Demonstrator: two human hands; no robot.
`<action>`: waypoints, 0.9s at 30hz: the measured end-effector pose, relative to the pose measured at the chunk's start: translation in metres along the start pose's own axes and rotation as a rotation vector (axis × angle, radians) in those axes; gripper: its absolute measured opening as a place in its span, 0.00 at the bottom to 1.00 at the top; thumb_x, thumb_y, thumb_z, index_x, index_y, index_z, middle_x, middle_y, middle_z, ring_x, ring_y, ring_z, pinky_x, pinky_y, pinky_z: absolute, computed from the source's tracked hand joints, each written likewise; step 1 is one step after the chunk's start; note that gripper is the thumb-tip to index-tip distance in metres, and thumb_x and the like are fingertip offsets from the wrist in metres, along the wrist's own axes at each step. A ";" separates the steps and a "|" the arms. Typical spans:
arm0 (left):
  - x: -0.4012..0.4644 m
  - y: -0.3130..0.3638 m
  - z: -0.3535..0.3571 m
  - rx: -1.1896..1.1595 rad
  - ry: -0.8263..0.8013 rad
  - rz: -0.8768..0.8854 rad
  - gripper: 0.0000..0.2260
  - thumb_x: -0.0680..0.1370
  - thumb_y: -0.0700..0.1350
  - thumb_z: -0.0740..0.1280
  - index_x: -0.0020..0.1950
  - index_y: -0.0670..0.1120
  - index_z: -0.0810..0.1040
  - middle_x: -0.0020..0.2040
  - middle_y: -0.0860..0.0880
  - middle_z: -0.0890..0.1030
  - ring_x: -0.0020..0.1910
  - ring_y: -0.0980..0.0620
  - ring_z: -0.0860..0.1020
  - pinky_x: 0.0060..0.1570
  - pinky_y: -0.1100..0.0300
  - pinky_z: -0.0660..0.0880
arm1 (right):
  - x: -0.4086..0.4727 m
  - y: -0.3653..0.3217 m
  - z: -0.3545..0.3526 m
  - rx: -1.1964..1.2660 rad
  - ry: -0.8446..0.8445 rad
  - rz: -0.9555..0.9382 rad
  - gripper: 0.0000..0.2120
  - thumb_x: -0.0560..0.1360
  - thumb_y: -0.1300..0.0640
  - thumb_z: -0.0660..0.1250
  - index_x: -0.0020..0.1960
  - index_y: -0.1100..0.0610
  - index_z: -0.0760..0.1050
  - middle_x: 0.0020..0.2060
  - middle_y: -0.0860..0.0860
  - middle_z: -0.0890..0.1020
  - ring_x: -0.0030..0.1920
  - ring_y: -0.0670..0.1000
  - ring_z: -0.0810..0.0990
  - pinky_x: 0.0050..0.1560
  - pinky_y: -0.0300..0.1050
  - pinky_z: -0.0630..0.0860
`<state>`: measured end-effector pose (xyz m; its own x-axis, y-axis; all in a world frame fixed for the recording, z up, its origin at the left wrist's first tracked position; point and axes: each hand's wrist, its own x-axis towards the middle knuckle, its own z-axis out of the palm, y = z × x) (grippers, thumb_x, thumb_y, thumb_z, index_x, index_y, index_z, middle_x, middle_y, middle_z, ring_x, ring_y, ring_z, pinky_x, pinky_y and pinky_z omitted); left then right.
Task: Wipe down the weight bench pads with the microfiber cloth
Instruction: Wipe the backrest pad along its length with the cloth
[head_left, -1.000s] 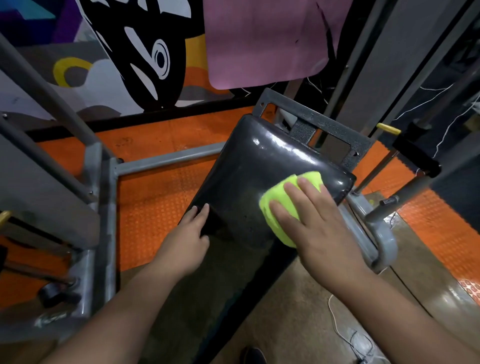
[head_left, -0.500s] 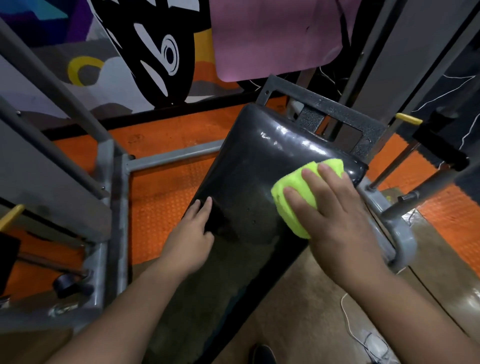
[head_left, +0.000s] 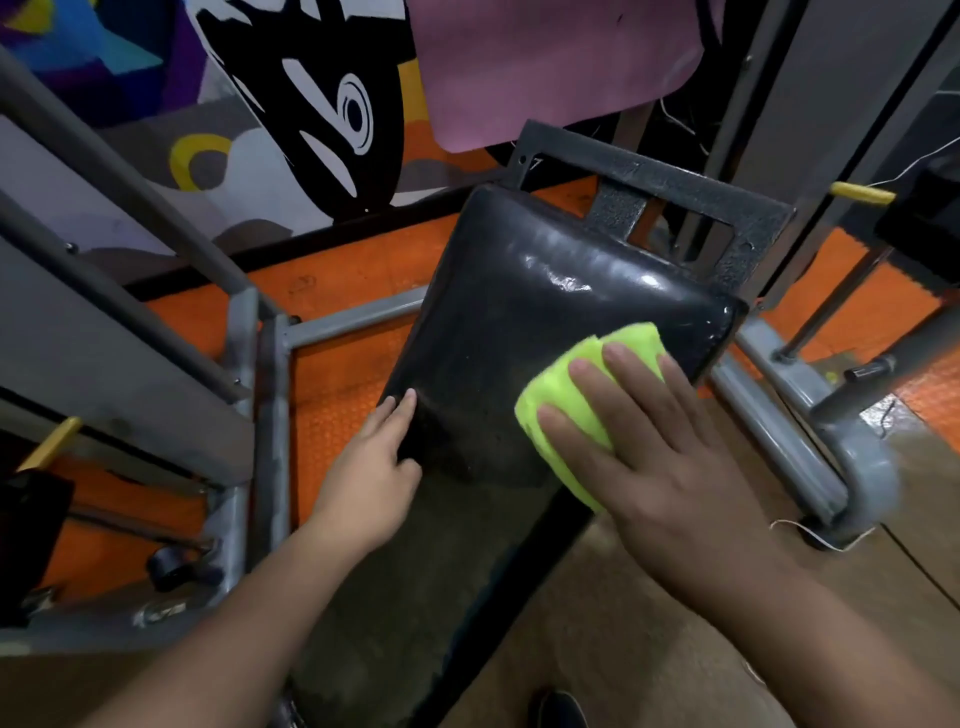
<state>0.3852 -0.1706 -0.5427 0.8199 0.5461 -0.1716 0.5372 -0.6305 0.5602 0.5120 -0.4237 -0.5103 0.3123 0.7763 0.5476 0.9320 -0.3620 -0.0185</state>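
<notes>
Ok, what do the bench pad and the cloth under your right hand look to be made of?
Bench pad: probably black vinyl or similar faux leather, glossy; bright highlights run along its far edge. Cloth: soft folded fabric, neon yellow-green, matte, no shine; it looks like microfiber. The right hand presses it flat.

One head view, looking steeply down and forward from above the bench pad, close in. Both forearms enter from the bottom edge; the pad fills the centre, orange floor behind, wall mural along the top.
</notes>
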 end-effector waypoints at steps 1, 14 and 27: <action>0.000 0.000 0.000 -0.005 -0.001 0.000 0.33 0.78 0.38 0.62 0.80 0.57 0.55 0.80 0.55 0.55 0.78 0.56 0.54 0.71 0.62 0.57 | -0.008 0.007 -0.005 -0.010 -0.004 -0.026 0.19 0.80 0.64 0.63 0.70 0.57 0.73 0.72 0.62 0.69 0.76 0.65 0.59 0.75 0.67 0.55; 0.005 -0.019 0.005 -0.012 0.141 0.136 0.31 0.77 0.36 0.63 0.77 0.58 0.63 0.77 0.57 0.63 0.76 0.56 0.60 0.75 0.56 0.57 | 0.001 -0.006 0.007 -0.039 0.037 0.026 0.19 0.78 0.64 0.64 0.68 0.57 0.75 0.71 0.62 0.71 0.76 0.65 0.60 0.74 0.67 0.56; 0.021 -0.058 0.030 0.014 0.383 0.407 0.19 0.78 0.63 0.57 0.69 0.69 0.66 0.65 0.73 0.66 0.67 0.68 0.63 0.61 0.79 0.52 | 0.009 -0.031 0.049 -0.142 0.136 -0.028 0.20 0.79 0.59 0.54 0.68 0.54 0.74 0.72 0.60 0.71 0.76 0.63 0.60 0.75 0.64 0.54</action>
<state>0.3769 -0.1387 -0.6033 0.8329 0.4166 0.3642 0.1970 -0.8384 0.5083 0.4946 -0.3800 -0.5457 0.2499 0.7134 0.6547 0.9016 -0.4180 0.1114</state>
